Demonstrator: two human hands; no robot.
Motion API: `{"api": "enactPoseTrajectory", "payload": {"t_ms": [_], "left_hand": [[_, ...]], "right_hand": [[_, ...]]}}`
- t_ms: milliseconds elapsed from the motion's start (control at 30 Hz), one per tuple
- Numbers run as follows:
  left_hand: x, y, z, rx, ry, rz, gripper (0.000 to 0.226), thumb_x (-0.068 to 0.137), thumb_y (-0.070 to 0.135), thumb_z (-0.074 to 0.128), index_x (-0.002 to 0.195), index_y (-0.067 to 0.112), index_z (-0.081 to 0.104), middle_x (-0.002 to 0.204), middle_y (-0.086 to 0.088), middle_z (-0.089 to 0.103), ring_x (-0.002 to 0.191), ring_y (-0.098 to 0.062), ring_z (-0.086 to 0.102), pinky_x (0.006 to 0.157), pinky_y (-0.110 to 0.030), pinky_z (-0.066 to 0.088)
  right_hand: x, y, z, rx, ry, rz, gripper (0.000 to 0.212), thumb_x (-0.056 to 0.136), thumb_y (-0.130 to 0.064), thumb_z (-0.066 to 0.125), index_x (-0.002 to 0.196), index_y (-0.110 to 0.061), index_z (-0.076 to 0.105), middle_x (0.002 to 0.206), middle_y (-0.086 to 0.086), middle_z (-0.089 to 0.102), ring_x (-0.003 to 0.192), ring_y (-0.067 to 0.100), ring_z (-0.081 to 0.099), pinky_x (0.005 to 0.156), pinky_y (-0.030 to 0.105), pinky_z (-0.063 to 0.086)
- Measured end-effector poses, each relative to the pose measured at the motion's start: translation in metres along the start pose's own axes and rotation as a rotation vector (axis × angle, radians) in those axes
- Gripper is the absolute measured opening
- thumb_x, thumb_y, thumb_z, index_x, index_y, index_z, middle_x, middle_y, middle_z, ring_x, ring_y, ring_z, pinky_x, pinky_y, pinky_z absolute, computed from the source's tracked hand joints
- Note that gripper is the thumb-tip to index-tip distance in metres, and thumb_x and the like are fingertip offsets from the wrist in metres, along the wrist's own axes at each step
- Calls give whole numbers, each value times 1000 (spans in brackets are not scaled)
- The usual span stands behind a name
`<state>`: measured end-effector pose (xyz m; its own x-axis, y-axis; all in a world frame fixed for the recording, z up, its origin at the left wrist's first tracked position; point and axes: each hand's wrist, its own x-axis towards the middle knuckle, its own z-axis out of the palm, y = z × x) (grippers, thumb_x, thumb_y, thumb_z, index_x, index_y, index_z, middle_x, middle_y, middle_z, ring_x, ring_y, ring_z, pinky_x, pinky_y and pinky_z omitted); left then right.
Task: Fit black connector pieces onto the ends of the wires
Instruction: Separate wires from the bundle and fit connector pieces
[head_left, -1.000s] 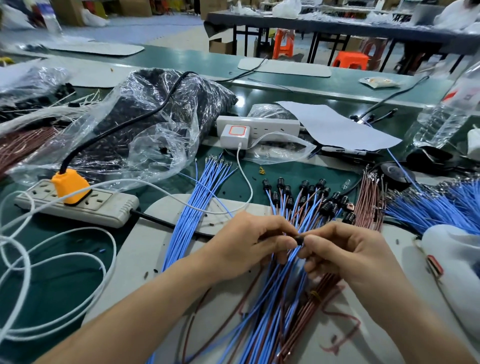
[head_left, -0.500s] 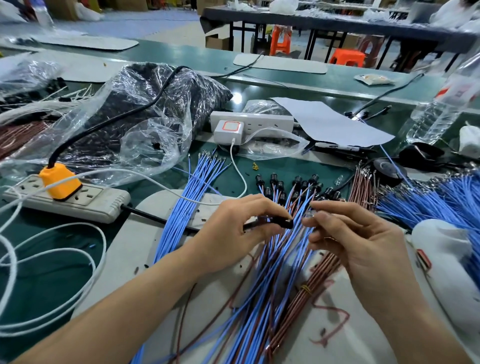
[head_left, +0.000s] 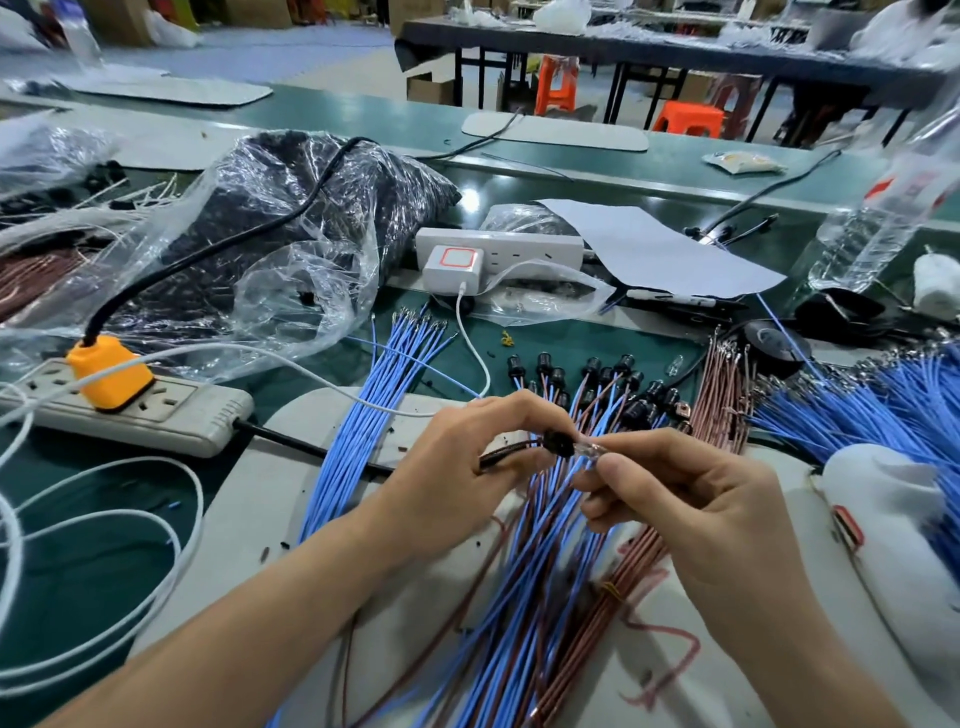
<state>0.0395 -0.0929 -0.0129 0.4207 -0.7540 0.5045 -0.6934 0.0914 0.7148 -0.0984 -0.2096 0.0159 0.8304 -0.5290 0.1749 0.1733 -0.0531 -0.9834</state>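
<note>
My left hand (head_left: 467, 467) pinches a black connector piece (head_left: 555, 441) with a dark wire trailing left out of it. My right hand (head_left: 675, 499) pinches a small clear part (head_left: 589, 448) against the connector's open end. Under both hands lies a fan of blue and brown wires (head_left: 524, 582) whose far ends carry fitted black connectors (head_left: 602, 379). A bundle of bare blue wires (head_left: 374, 410) lies to the left. A brown bundle (head_left: 724, 400) and more blue wires (head_left: 852, 415) lie to the right.
A clear bag of black parts (head_left: 291, 218) sits at the back left. A power strip with an orange plug (head_left: 109, 371) lies left, with loops of white cable (head_left: 104, 519) near it. A white strip with a charger (head_left: 453, 266), a paper sheet (head_left: 660, 249) and a water bottle (head_left: 872, 218) stand behind.
My hands parted half a second ago, the left keeping the connector and wire. Now the right hand has come back with a small clear part at the connector's end.
</note>
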Motion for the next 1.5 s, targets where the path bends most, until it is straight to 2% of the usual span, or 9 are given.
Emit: {"api": "enactPoseTrajectory", "payload": {"t_ms": [233,467,700,767,867,1000,1100,1300,1500], "left_hand": [[2,1,2,6,-14,6,18,83,9,66,101,8,66,93,5,69,89,-5,64,83,-22,50],[0,2,-1,49,-89,-30,21,79,17,72,100,13,72,85,16,66,78,2,62,73,-11,45],[0,4,2,-143,-106,-106,17,86,15,62,103,13,67,73,17,64,70,8,59,68,-6,41],[0,3,2,-231,-93,-115,16,90,12,56,104,13,62,84,10,67,82,-2,63,76,-15,47],[0,4,2,-367,-62,-123,19,92,3,49,105,16,54,104,-2,69,106,-15,63,93,-27,47],[-1,6,2,-425,-60,-136,33,92,0,45,100,31,53,119,-8,65,119,-18,57,101,-37,44],[0,6,2,-434,-57,-128,32,92,-1,46,102,29,53,120,-8,65,119,-19,58,101,-41,45],[1,7,2,-347,-85,-84,32,89,-6,52,104,23,52,97,15,63,101,-6,63,89,-16,44],[1,8,0,-316,-105,-108,30,89,-5,54,102,22,53,93,15,61,96,-3,61,83,-15,45]], "right_hand": [[0,6,-4,-245,15,-77,26,78,0,71,78,-25,77,66,5,73,55,17,68,57,20,56],[2,6,-8,-515,-1,-147,33,76,-1,74,80,-33,74,63,-8,70,54,11,66,56,23,55],[4,3,-10,-295,-31,-95,26,77,4,71,82,-22,74,68,0,73,58,11,69,59,14,53],[3,0,-10,-175,49,-128,15,74,-6,71,84,-17,73,71,5,73,59,15,69,60,17,55],[2,-8,-10,-130,147,-200,19,68,-23,68,85,-15,67,73,9,72,60,19,69,62,19,56],[-1,-9,-2,-156,161,-240,16,69,-21,68,83,-14,66,71,4,71,59,16,68,60,16,55],[-2,-6,2,-182,144,-259,13,69,-19,68,81,-15,67,68,1,71,58,16,67,59,15,54],[-4,-1,2,-139,95,-264,10,69,-18,69,78,-15,69,69,2,70,57,19,68,59,18,56],[-1,1,3,-174,94,-252,13,70,-25,70,82,-31,71,70,-5,71,59,12,68,61,14,54]]}}
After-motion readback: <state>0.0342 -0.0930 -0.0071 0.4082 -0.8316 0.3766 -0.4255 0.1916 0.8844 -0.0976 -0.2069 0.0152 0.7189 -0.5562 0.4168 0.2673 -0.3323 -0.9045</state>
